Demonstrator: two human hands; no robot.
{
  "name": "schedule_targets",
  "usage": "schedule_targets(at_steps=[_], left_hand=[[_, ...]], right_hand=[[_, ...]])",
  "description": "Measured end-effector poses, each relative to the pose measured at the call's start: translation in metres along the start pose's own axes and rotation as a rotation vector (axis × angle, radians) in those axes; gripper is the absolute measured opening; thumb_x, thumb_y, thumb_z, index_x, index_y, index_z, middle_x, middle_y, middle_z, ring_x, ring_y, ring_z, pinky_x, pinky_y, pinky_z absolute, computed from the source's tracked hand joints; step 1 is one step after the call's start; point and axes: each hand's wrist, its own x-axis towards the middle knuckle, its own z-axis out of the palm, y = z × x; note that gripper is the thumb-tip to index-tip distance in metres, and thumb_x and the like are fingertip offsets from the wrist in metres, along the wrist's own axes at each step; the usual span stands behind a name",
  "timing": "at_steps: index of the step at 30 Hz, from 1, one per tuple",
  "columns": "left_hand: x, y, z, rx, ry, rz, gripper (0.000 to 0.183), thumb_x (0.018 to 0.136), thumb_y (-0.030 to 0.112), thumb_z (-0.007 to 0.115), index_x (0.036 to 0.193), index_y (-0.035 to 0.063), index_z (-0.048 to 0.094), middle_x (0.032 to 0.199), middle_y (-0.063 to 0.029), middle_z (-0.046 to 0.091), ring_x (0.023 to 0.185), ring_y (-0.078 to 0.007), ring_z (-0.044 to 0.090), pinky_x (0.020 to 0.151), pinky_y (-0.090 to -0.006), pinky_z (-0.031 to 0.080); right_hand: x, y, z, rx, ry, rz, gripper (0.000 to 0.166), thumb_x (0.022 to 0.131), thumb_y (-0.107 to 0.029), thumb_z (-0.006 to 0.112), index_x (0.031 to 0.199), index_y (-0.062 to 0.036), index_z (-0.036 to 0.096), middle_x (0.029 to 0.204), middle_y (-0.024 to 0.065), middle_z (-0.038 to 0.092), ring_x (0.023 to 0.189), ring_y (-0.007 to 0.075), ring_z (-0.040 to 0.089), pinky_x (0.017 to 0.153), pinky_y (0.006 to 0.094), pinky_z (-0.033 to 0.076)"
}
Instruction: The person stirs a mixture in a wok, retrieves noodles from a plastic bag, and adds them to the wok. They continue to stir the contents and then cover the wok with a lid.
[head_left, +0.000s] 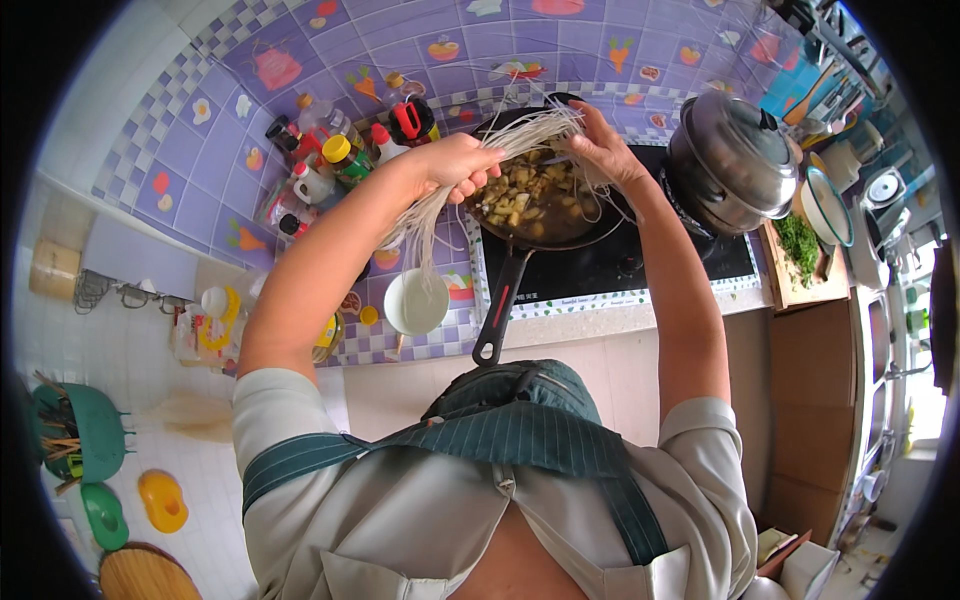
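Note:
A bundle of thin, pale noodles (529, 129) stretches across both hands above a dark frying pan (508, 296). My left hand (457, 166) is closed around the bundle, and loose strands hang from it toward a white bowl (417, 302). At the bundle's other end, my right hand (606, 150) has the strands between thumb and fingers, some trailing down by the wrist. Chunks of diced food (529, 196) lie in brown liquid inside the pan. The pan sits on a black glass cooktop (577, 281), its handle pointing at my body.
Several seasoning bottles (346, 159) crowd the tiled corner left of the pan. A lidded steel pot (731, 165) stands on the cooktop's right side. Beyond it are a cutting board (829, 285) with chopped greens (797, 246) and an enamel basin (827, 206). A yellow cap (368, 315) lies beside the bowl.

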Motion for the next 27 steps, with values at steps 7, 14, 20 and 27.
schedule_targets(at_steps=[7, 14, 20, 27], left_hand=[[-0.016, 0.006, 0.001, -0.051, 0.108, -0.075, 0.032, 0.094, 0.034, 0.048, 0.090, 0.0026, 0.048, 0.061, 0.0036, 0.038, 0.043, -0.0034, 0.031, 0.037, -0.0207, 0.028], [-0.003, -0.007, 0.001, 0.594, 0.341, 0.080, 0.031, 0.092, 0.031, 0.051, 0.079, 0.0033, 0.047, 0.053, 0.0024, 0.035, 0.042, -0.0090, 0.034, 0.039, -0.0271, 0.031], [-0.024, 0.017, 0.020, 0.191, 0.268, 0.051, 0.032, 0.094, 0.034, 0.048, 0.084, 0.0026, 0.046, 0.058, 0.0028, 0.037, 0.042, -0.0062, 0.032, 0.039, -0.0241, 0.031], [-0.036, 0.021, 0.048, -0.440, -0.116, -0.090, 0.030, 0.094, 0.033, 0.049, 0.096, 0.0032, 0.044, 0.064, 0.0044, 0.038, 0.045, -0.0015, 0.031, 0.038, -0.0174, 0.028]], right_hand=[[0.003, 0.000, -0.016, 0.095, 0.524, 0.122, 0.038, 0.088, -0.021, 0.042, 0.119, -0.0026, 0.053, 0.114, 0.0092, 0.060, 0.105, 0.0201, 0.057, 0.088, 0.0329, 0.039], [-0.022, -0.033, 0.027, -0.415, 0.885, -0.287, 0.039, 0.073, -0.001, 0.058, 0.111, -0.0029, 0.051, 0.104, 0.0127, 0.053, 0.097, 0.0252, 0.056, 0.081, 0.0350, 0.046], [-0.023, -0.042, 0.080, -0.894, 0.593, -0.303, 0.080, 0.067, -0.019, 0.073, 0.131, -0.0010, 0.031, 0.131, 0.0177, 0.040, 0.120, 0.0355, 0.039, 0.100, 0.0445, 0.032], [0.031, -0.007, 0.078, -1.120, 0.834, -0.315, 0.047, 0.071, -0.024, 0.067, 0.111, -0.0071, 0.050, 0.106, 0.0098, 0.058, 0.106, 0.0277, 0.052, 0.099, 0.0428, 0.033]])
